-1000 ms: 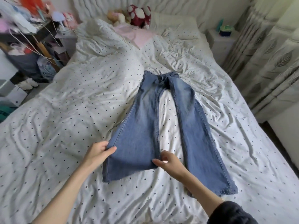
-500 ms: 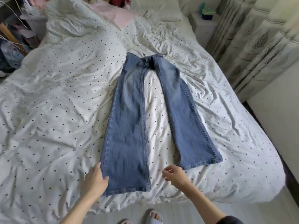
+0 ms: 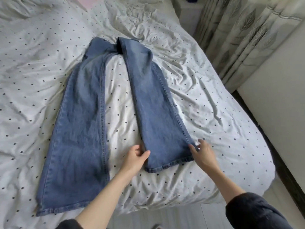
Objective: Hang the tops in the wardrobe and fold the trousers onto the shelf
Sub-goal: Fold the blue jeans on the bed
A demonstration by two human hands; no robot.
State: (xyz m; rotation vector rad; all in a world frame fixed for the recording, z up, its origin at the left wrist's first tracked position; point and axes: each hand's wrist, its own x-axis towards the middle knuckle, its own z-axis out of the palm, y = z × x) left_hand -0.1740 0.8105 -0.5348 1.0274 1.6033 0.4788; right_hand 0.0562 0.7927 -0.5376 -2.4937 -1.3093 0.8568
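A pair of blue jeans (image 3: 79, 129) lies flat on the dotted bed, waist far from me and legs spread apart toward me. My left hand (image 3: 135, 157) pinches the inner edge of the right trouser leg (image 3: 158, 116) just above its hem, thumb on top of the denim. My right hand (image 3: 203, 154) is at the outer seam of the same leg, thumb on the cloth and fingers spread loosely beside it. The left trouser leg lies untouched. No tops or wardrobe are in view.
The white dotted duvet (image 3: 214, 116) covers the whole bed, whose foot edge is just in front of me. Patterned curtains (image 3: 244, 35) hang at the right, with a pale wall (image 3: 277, 100) and a strip of floor beside the bed.
Both hands left the hem of the left trouser leg and moved right to the right leg's hem. The view has dropped and swung toward the bed's foot.
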